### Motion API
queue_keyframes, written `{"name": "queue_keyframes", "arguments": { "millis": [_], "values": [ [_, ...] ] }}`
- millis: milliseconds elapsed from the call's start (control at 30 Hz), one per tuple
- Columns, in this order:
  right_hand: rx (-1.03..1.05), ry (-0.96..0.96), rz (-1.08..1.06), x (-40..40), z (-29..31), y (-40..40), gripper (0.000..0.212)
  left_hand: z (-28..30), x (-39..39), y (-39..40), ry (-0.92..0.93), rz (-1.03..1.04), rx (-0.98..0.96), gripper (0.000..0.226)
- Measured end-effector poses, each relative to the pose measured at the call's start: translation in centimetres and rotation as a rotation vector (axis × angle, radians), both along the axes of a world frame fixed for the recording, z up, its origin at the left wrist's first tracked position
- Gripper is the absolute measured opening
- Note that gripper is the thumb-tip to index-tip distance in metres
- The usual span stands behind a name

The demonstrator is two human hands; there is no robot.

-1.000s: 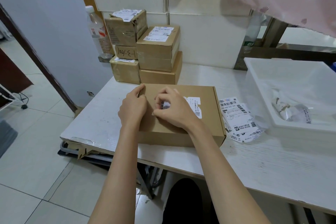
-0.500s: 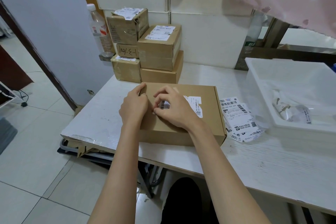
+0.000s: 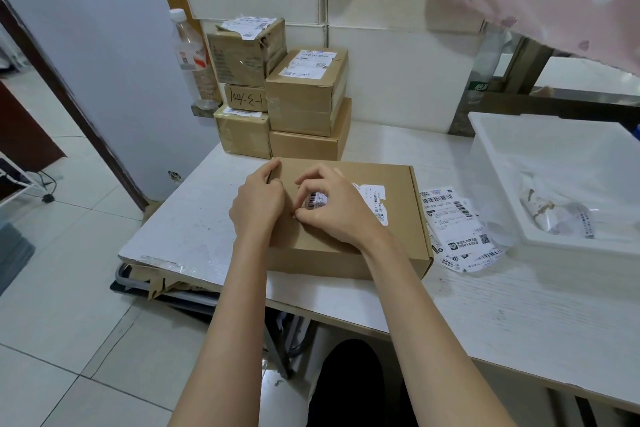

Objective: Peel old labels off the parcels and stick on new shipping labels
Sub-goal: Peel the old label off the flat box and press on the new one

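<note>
A flat brown cardboard parcel [image 3: 403, 246] lies on the white table [image 3: 519, 315] in front of me. Its white old label [image 3: 372, 196] is torn and partly lifted. My right hand [image 3: 334, 217] pinches the label's peeled end, which curls up and shows a barcode [image 3: 315, 200]. My left hand [image 3: 256, 204] holds the parcel's left edge, fingers curled on top and thumb along the side. A loose pile of new shipping labels [image 3: 453, 229] lies on the table just right of the parcel.
Several stacked cardboard parcels [image 3: 304, 97] with labels stand at the back left against the wall, beside a plastic bottle [image 3: 192, 55]. A white plastic bin [image 3: 554, 149] with crumpled label scraps [image 3: 557, 215] sits at the right. The table's left edge drops to tiled floor.
Both hands stay in nearly the same place on the parcel. My right hand's fingers have shifted slightly on the curled label end.
</note>
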State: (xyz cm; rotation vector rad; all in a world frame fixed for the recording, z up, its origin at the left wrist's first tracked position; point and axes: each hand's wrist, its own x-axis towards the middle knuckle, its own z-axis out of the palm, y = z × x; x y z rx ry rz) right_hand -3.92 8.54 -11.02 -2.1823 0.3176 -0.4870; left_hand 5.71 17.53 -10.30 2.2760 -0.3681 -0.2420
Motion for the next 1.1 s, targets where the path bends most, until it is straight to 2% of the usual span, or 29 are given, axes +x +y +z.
{"name": "queue_keyframes", "arguments": {
  "millis": [433,633,767,1100],
  "values": [
    [-0.058,0.034,-0.005,0.33,-0.06,0.28,0.020,-0.07,0.07,-0.06,-0.005,0.012,0.002,0.055],
    [0.100,-0.050,0.001,-0.20,0.26,0.00,0.022,-0.23,0.22,-0.04,-0.006,-0.001,0.004,0.055],
    [0.001,0.002,0.002,-0.15,0.18,0.12,0.018,-0.22,0.21,-0.09,-0.002,-0.001,0.004,0.055],
    [-0.049,0.007,-0.008,0.14,0.01,0.31,0.018,-0.22,0.26,-0.03,-0.005,-0.007,0.001,0.054]
  ]
}}
